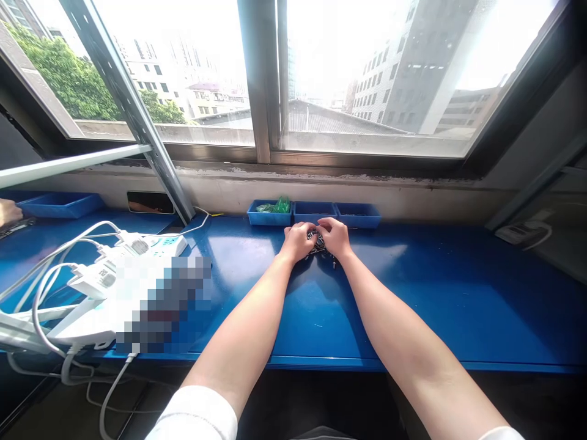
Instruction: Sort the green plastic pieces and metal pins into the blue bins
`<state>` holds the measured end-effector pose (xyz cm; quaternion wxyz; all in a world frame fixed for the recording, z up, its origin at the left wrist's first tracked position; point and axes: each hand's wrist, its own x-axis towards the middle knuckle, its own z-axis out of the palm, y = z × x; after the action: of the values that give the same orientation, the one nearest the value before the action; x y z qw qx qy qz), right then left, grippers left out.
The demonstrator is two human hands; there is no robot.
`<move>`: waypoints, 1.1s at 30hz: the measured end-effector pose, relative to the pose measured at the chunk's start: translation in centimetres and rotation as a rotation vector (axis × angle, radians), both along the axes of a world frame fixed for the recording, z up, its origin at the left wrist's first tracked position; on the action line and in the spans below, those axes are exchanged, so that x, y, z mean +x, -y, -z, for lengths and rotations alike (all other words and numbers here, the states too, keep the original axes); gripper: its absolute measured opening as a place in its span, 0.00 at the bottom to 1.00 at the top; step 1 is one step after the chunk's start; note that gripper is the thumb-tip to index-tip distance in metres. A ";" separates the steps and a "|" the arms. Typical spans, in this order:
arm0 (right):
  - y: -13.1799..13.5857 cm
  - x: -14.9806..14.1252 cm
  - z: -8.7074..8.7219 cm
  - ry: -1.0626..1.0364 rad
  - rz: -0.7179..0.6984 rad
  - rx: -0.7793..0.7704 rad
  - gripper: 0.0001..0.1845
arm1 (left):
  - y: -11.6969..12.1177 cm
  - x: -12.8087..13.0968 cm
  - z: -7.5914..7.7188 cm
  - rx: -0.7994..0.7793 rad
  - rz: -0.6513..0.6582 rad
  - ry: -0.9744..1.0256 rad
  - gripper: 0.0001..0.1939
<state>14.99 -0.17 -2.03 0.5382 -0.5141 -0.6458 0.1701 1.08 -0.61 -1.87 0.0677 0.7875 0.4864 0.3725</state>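
A small heap of dark and shiny screw-like metal pieces (317,239) lies on the blue table, in front of the blue bins. My left hand (298,240) curls around the heap from the left, and my right hand (335,237) does the same from the right. Both sets of fingers are bent inward, touching the pieces between them; the fingertips are partly hidden. One loose metal piece (334,264) rests just below my right hand.
Behind my hands stand a blue bin (269,220) with green plastic, another blue bin (314,218) and a third (359,221) with dark bits. A white power strip (167,246) with plugs and cables occupies the left. A co-worker's hand (9,212) shows at far left.
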 end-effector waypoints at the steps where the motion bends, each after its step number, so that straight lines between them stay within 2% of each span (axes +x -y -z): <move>1: 0.1 0.0 -0.1 -0.061 -0.011 -0.014 0.10 | 0.1 0.0 -0.1 0.017 0.018 0.013 0.12; 5: 0.1 0.1 -0.2 -0.310 -0.108 -0.092 0.14 | 0.0 0.1 -0.4 0.077 0.087 0.063 0.09; 8: 0.0 0.0 -0.3 -0.393 -0.127 -0.118 0.15 | -0.1 0.0 -0.4 0.107 0.100 0.102 0.07; 14: -0.4 0.1 -0.1 -0.299 -0.118 -0.113 0.12 | 0.2 -0.1 -0.6 0.088 0.068 0.150 0.09; 21: -0.4 0.0 0.0 -0.354 -0.165 -0.206 0.13 | 0.3 0.2 -0.8 -0.083 0.152 0.408 0.08; 24: -0.2 -0.1 -0.2 -0.349 -0.218 -0.243 0.14 | 0.1 0.1 -0.8 -0.113 0.141 0.486 0.08; 26: 0.0 -0.2 -0.4 -0.324 -0.201 -0.228 0.13 | 0.1 0.1 -0.9 -0.112 0.094 0.516 0.09; 30: 0.4 -0.2 -0.9 -0.267 -0.126 -0.145 0.14 | 0.3 -0.1 -1.0 -0.075 0.009 0.444 0.09; 33: 1.1 -0.4 -1.3 -0.232 -0.149 -0.092 0.15 | 0.4 -0.3 -0.9 -0.051 -0.007 0.349 0.10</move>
<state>14.56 -1.22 -0.76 0.5709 -0.4656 -0.6074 0.2971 0.81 -0.96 -0.99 0.1696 0.7072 0.4793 0.4914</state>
